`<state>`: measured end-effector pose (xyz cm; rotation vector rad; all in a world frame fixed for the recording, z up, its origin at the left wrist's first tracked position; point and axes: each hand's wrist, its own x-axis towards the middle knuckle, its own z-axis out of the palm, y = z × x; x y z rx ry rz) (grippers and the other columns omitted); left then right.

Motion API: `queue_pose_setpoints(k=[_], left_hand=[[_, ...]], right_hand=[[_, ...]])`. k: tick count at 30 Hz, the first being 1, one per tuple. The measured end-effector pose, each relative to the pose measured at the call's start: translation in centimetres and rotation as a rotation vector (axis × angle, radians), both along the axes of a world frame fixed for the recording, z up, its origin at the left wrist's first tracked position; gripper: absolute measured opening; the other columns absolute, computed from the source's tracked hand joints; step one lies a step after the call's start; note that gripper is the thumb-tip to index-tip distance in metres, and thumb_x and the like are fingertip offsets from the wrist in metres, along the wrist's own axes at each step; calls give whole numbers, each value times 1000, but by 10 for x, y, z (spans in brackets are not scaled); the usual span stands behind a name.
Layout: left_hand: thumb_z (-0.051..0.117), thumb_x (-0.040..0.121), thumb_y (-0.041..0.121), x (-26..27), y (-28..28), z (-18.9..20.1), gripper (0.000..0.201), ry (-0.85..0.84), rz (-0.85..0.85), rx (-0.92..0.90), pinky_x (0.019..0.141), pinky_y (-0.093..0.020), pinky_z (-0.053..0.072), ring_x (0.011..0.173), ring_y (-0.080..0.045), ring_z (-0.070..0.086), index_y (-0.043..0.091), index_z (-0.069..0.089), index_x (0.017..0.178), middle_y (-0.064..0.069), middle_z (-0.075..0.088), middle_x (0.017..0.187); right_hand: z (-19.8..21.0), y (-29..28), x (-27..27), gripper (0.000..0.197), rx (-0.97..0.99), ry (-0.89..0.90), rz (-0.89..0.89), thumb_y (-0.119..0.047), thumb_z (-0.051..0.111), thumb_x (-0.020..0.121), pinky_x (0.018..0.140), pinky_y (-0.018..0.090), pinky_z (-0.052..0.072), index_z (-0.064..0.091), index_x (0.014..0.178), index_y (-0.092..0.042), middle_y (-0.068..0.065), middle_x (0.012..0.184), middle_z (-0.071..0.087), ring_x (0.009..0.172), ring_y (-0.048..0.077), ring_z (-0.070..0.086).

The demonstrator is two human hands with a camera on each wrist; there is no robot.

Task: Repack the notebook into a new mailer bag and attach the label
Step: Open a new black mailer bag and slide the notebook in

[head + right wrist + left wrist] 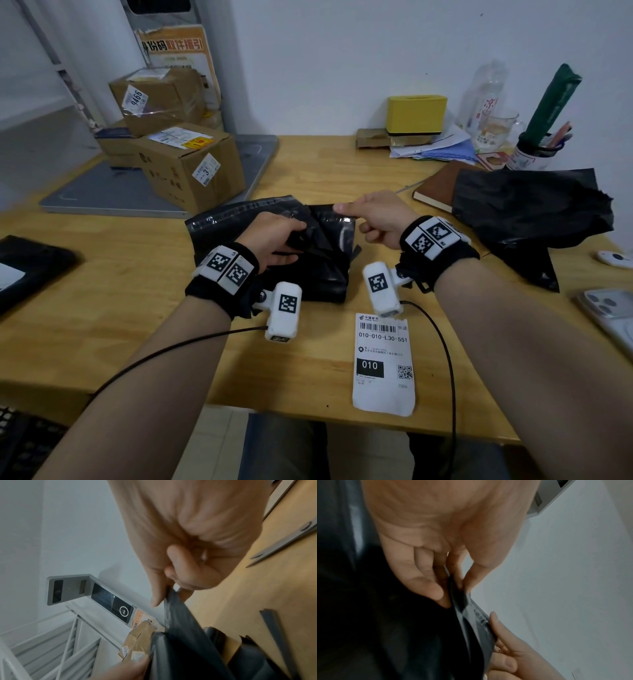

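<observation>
Notebook (436, 186), brown-covered, is seen lying on the wooden surface (137, 308) to the right, well apart from both hands, its right part covered by a crumpled black bag (534, 212). A second black mailer bag (318, 270) is held at centre between the hands. The left hand (274, 240) is closed on the bag's upper edge, thumb and fingers curled round a fold of the plastic. The right hand (376, 219) is closed in a pinch grip on the bag's top edge, thumb against forefinger, remaining fingers curled into the palm. The white shipping label (383, 363) is seen flat on the surface just in front of the bag, below the right wrist, touched by neither hand. From the head view the layout of notebook, bags and label is given; the pinch itself is partly hidden there. In the left wrist view the left fingertips (435, 589) are shown gripping the dark plastic, with the right hand below on the same edge. In the right wrist view the bag edge is shown drawn taut from the right pinch; cardboard boxes (137, 639) are visible behind.
</observation>
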<state>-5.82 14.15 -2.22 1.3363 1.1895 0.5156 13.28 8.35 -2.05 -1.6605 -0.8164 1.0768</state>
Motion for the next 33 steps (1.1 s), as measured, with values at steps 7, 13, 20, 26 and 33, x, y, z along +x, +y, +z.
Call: queue_pose_setpoints(k=[7,13,20,26,33], left_hand=[[41,104,11,2,8,-1,19,-148,274,13,43,-23,42,63,-16,50,15,48,87,-5,51,82],[30,102,4,-4,21,-2,33,-161,381,46,39,-17,38,61,-15,49,8,45,130,-6,48,85],[30,100,2,-10,26,-2,36,-306,492,42,40,-20,49,69,-20,60,1,41,134,-14,59,102],[25,97,0,-10,33,4,45,-506,572,-23,52,-41,59,93,-34,68,-1,38,140,-22,54,131],[28,102,8,-7,39,16,36,-408,537,-7,80,-54,56,119,-31,56,-1,50,129,-19,57,126]], right_hand=[[16,0,-1,6,113,60,-63,-14,70,95,39,20,43,69,95,-7,11,89,66,41,9,53],[32,0,-6,7,284,93,-175,-15,56,103,38,24,48,56,96,-14,12,89,61,42,15,61],[54,-5,-6,11,589,239,-284,-20,45,107,60,39,63,47,113,-11,16,124,54,75,41,75],[65,-11,0,8,839,237,-439,-16,44,107,87,46,61,47,100,-14,9,112,60,90,35,76],[78,-28,13,11,1023,299,-497,-15,42,107,99,49,55,48,98,-15,0,103,54,100,33,74]])
